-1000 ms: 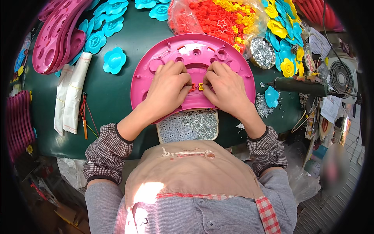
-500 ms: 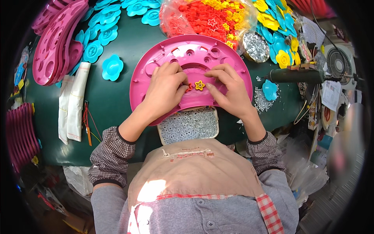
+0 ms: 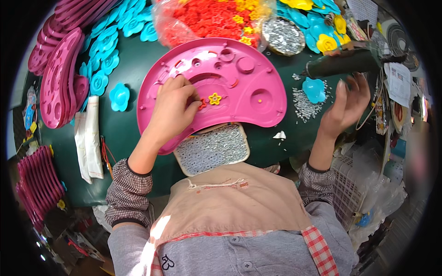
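A pink half-round plastic tray (image 3: 248, 87) lies on the green table in front of me, over a box of small silver screws (image 3: 212, 148). My left hand (image 3: 172, 110) rests on the tray, its fingertips on a small red flower piece (image 3: 202, 103). A yellow flower piece (image 3: 215, 98) sits on the tray just right of it. My right hand (image 3: 347, 103) is lifted off to the right with fingers apart and nothing in it, next to a blue flower part (image 3: 314, 89) and below a dark power screwdriver (image 3: 343, 65).
Stacks of pink trays (image 3: 57, 78) stand at the left. Blue flower parts (image 3: 108, 60) lie behind the tray at the left. A bag of red and yellow pieces (image 3: 207, 20) and a dish of silver screws (image 3: 283, 34) are at the back. Loose screws (image 3: 304, 103) are scattered at the right.
My right hand has left the tray and swung out to the right, toward the screwdriver. The yellow flower piece now sits uncovered on the tray. My left hand stays on the tray.
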Demonstrator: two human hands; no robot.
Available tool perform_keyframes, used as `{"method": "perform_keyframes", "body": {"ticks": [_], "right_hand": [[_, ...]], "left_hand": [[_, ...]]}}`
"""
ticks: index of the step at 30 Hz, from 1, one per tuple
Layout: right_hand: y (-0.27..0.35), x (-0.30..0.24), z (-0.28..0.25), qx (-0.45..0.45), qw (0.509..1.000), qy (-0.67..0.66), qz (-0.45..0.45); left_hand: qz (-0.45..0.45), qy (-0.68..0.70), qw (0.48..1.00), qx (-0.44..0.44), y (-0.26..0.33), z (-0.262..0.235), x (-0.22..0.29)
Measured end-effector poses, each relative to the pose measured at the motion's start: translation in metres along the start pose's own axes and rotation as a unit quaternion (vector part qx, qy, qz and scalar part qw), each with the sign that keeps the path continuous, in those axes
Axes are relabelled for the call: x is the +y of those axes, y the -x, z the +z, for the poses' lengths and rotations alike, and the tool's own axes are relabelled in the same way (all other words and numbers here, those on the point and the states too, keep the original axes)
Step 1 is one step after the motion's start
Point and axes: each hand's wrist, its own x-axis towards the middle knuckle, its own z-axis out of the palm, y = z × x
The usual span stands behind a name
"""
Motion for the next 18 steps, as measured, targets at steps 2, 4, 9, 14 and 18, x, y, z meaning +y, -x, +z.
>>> {"method": "perform_keyframes", "body": {"ticks": [2,4,9,14,18], "right_hand": [[-0.029,0.013,-0.001,-0.081,0.988,-0.129,0.023],[-0.049,0.032,-0.016,-0.227,0.957,-0.135,0.118],[-0.058,0.037,0.002,-0.274,0.948,-0.154,0.041],[-0.045,0.042,0.015,-0.243,0.935,-0.225,0.131],[-0.028,0.042,0.013,-0.182,0.954,-0.225,0.081]], "left_hand": [[-0.003,-0.004,1.0,-0.013,-0.005,0.0,-0.002],[-0.015,-0.016,0.999,-0.036,-0.009,-0.005,0.002],[-0.015,-0.038,0.997,-0.065,-0.016,-0.007,0.005],[-0.037,-0.038,0.996,-0.071,-0.016,-0.007,0.011],[-0.012,0.03,0.997,-0.072,-0.013,-0.011,0.0]]}}
